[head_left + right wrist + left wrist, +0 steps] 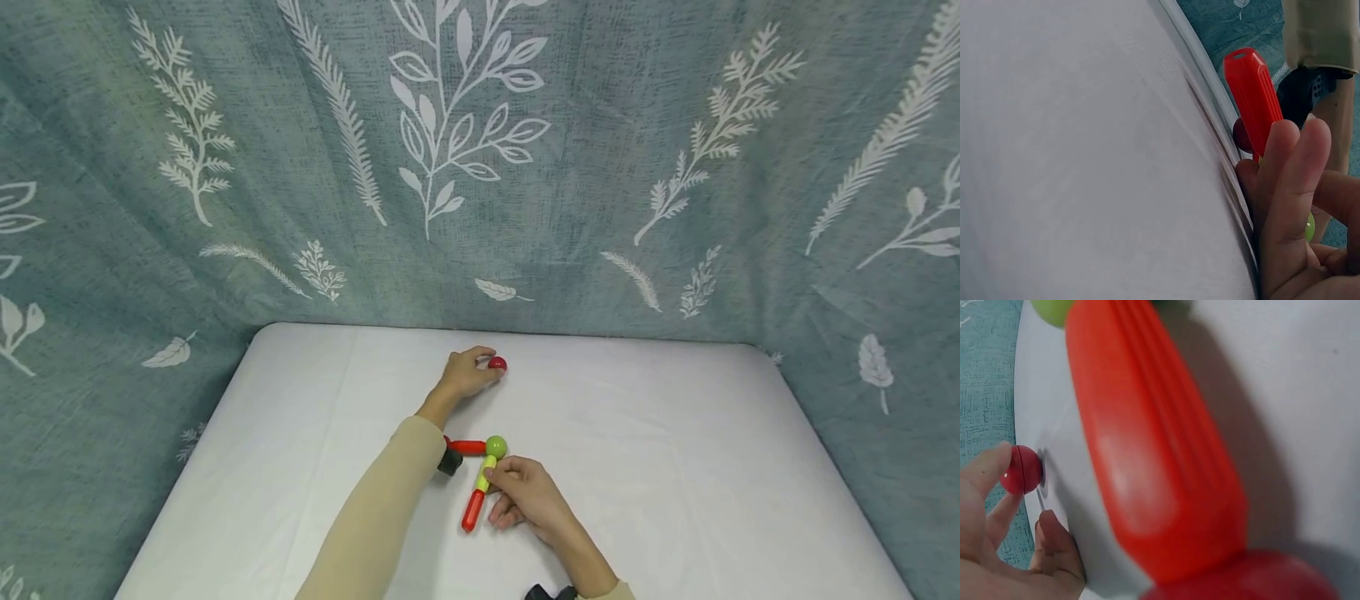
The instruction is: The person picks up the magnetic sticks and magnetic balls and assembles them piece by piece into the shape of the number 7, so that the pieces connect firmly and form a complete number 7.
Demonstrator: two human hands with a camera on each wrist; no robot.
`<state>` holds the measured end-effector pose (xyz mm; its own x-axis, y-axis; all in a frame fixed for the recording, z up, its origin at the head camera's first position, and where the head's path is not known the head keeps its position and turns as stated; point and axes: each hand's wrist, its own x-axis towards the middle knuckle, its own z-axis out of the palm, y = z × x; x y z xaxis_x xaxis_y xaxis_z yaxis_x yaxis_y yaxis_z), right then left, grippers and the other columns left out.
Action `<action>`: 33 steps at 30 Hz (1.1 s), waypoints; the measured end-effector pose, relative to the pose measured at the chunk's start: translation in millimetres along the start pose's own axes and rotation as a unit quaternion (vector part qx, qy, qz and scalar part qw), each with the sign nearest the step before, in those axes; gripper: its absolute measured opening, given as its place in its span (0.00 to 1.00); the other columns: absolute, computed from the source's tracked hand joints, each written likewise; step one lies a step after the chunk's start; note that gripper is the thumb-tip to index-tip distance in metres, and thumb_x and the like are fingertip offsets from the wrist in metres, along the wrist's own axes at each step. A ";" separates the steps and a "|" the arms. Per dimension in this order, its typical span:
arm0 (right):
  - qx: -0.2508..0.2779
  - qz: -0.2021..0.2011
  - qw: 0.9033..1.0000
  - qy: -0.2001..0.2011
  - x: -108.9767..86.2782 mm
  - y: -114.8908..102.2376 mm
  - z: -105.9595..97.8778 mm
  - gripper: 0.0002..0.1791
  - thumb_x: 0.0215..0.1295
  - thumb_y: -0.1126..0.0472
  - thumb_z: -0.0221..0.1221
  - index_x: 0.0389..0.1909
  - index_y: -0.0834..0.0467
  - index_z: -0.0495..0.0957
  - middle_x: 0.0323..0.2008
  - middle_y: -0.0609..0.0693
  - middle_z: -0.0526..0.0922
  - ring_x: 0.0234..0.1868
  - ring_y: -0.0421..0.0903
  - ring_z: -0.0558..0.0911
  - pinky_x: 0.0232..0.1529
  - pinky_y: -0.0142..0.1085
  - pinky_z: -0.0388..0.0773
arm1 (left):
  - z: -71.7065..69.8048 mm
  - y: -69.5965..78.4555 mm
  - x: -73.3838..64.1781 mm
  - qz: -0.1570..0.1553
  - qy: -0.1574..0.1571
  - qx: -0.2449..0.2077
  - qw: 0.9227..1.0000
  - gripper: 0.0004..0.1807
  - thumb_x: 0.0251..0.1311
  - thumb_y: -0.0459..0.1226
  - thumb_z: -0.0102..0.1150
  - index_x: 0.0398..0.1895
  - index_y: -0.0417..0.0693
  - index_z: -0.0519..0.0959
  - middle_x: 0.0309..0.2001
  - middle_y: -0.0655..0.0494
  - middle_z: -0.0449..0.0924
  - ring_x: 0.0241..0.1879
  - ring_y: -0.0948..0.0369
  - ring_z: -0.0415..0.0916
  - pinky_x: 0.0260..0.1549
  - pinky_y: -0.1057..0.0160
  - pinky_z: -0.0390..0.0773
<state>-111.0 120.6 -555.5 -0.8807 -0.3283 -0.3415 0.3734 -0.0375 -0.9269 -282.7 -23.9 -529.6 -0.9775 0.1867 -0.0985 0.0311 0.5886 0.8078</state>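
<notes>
At the far side of the white table, my left hand (468, 375) pinches a red ball (497, 363) between thumb and fingers; a seam line shows on this ball (1021, 470) in the left wrist view. Nearer to me, my right hand (528, 496) holds a yellow-green stick (485, 473) between thumb and fingers. That stick joins a green ball (496, 447) at its far end and a red stick (472, 510) at its near end. From the green ball another red stick (468, 447) runs left to a second red ball (1254, 575), mostly hidden by the left sleeve in the head view.
The left forearm in its beige sleeve (382, 508) reaches over the table, close beside the joined sticks. Black wrist cameras sit at the left wrist (450, 461) and right wrist (551, 592). A green leaf-patterned cloth (585, 208) hangs behind the white tabletop (675, 433).
</notes>
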 end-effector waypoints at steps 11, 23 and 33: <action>-0.006 -0.005 1.000 0.006 0.1 -0.6 -0.2 0.16 0.71 0.59 0.60 0.46 0.71 0.74 0.30 0.58 0.84 0.17 0.44 0.82 0.17 0.32 0.79 | 1.4 5.5 -1.7 -0.002 0.012 0.020 1.000 0.19 0.64 0.44 0.65 0.57 0.49 0.83 0.52 0.44 0.80 0.56 0.49 0.71 0.54 0.48 0.72; -0.012 -0.003 1.000 0.010 0.9 -1.4 -0.2 0.17 0.71 0.58 0.60 0.46 0.71 0.74 0.30 0.58 0.84 0.17 0.43 0.83 0.18 0.32 0.79 | -10.0 24.1 -15.9 0.021 -0.002 -0.033 0.999 0.22 0.63 0.49 0.67 0.58 0.53 0.83 0.58 0.47 0.79 0.60 0.51 0.72 0.55 0.48 0.73; -0.012 -0.003 1.000 0.008 0.2 -0.9 1.1 0.17 0.71 0.58 0.60 0.45 0.70 0.74 0.30 0.58 0.84 0.17 0.43 0.83 0.18 0.32 0.79 | -45.4 29.5 -73.8 0.097 -0.035 -0.027 0.994 0.23 0.62 0.54 0.66 0.57 0.56 0.82 0.53 0.55 0.81 0.49 0.54 0.77 0.45 0.52 0.78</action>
<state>-111.2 119.5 -554.5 -0.8874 -0.3126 -0.3389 0.3620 -0.0172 -0.9320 -219.2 -56.0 -472.1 -0.9371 0.3482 0.0223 0.2036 0.4939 0.8454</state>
